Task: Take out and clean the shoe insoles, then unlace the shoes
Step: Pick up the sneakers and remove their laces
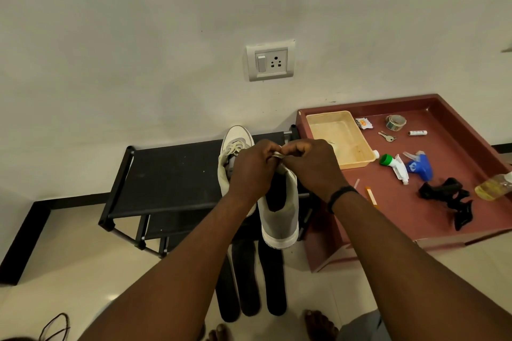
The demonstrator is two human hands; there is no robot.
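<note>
Unlacing step, judging by layout: dark flat foam insoles (250,279) already out, lying on the pale tiled floor (69,263) near the feet, long axes running near-far.

Near white low-top sneaker (279,216) on the right part of the black fabric-topped shoe rack (171,174), heel overhanging the near edge, toe pointing far toward the wall. Long axis near-far, opening facing up. Second white sneaker (235,144) just left and farther back, same orientation, still laced.

Left hand (252,169) and right hand (310,166) meeting over the tongue area of the near sneaker, fingertips almost touching. Both pinched shut on a short pale bit of shoelace (278,156) between them. Rest of lace hidden under the knuckles; cannot tell how many eyelets remain threaded.

Key relation: lace sits directly at the fingertips, at the far end of the shoe opening, eyelet rows running away from the hands toward the toe. Both hands equally near. Likely pull direction up and toward the near side, crosswise to the eyelets.

Risk: sneaker unrestrained, heel past the rack edge; a hard tug could tip it off.

Dark red tray-topped table (415,219) at right, holding clutter, not involved.
</note>
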